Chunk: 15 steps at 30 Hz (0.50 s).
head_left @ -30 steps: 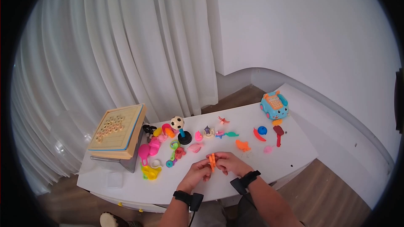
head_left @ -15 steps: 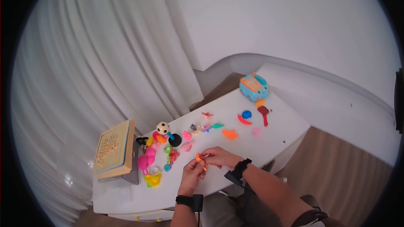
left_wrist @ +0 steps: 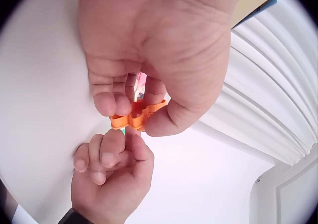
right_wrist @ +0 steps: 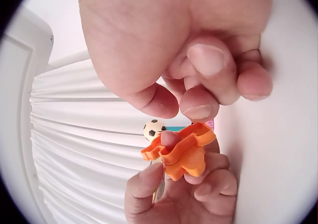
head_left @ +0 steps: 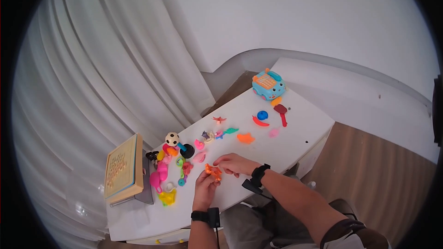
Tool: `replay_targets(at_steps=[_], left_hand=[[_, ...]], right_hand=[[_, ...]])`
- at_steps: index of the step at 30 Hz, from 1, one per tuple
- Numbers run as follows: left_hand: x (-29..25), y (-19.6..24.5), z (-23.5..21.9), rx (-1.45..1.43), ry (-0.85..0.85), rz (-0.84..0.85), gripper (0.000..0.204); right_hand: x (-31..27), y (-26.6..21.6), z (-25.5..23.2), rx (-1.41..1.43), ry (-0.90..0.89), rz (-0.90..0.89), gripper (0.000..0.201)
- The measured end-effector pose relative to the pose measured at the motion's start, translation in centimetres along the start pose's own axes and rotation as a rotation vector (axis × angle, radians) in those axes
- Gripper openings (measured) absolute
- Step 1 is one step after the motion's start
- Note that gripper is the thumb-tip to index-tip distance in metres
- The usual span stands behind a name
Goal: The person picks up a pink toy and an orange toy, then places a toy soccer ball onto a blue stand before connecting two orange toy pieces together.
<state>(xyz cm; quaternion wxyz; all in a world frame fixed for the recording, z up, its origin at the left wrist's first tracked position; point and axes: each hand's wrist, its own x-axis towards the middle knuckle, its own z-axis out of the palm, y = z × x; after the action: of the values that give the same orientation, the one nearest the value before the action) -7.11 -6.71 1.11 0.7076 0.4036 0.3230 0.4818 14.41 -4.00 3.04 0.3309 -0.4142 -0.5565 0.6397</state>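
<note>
My left hand [head_left: 205, 190] pinches an orange toy cutter [head_left: 213, 172] with a wavy, thin-walled outline above the table's near part. In the left wrist view the thumb and fingers of the left hand [left_wrist: 154, 45] hold the orange piece [left_wrist: 135, 121] by its edges. Just right of it is my right hand [head_left: 240, 165], its outer fingers bent and its forefinger reaching toward the piece. The right wrist view shows the right hand [right_wrist: 169, 40] beside the orange piece [right_wrist: 184, 157], gripping nothing; whether a fingertip touches it is unclear.
Colourful toys lie left and ahead, among them a yellow toy [head_left: 167, 197], a pink scoop [head_left: 156, 182] and a football on a stand [head_left: 172, 139]. A board box [head_left: 124, 168] stands far left, a blue toy phone [head_left: 269, 85] at the back right, an orange shape [head_left: 245, 138] between.
The orange piece, between both hands a second ago, is now in the left hand's fingers and lies flatter. The right hand has drawn slightly away. The head view has turned, shifting the table's tilt.
</note>
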Motion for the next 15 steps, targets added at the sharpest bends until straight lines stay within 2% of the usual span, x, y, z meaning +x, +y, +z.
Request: replay_targets(at_steps=[6, 9, 11, 15], left_hand=[[0.12, -0.52, -0.68, 0.034, 0.048, -0.021, 0.026], [-0.04, -0.13, -0.65, 0.002, 0.017, -0.022, 0.033], [-0.14, -0.01, -0.38, -0.146, 0.038, 0.003, 0.033], [-0.24, -0.03, -0.10, -0.257, 0.080, 0.044, 0.035]], right_hand=[[0.32, -0.31, 0.55, -0.100, 0.016, 0.025, 0.041], [0.37, -0.43, 0.43, -0.129, -0.001, 0.031, 0.037], [0.19, -0.47, 0.52, -0.122, -0.013, 0.032, 0.036], [0.09, -0.36, 0.47, -0.081, 0.021, 0.020, 0.033]])
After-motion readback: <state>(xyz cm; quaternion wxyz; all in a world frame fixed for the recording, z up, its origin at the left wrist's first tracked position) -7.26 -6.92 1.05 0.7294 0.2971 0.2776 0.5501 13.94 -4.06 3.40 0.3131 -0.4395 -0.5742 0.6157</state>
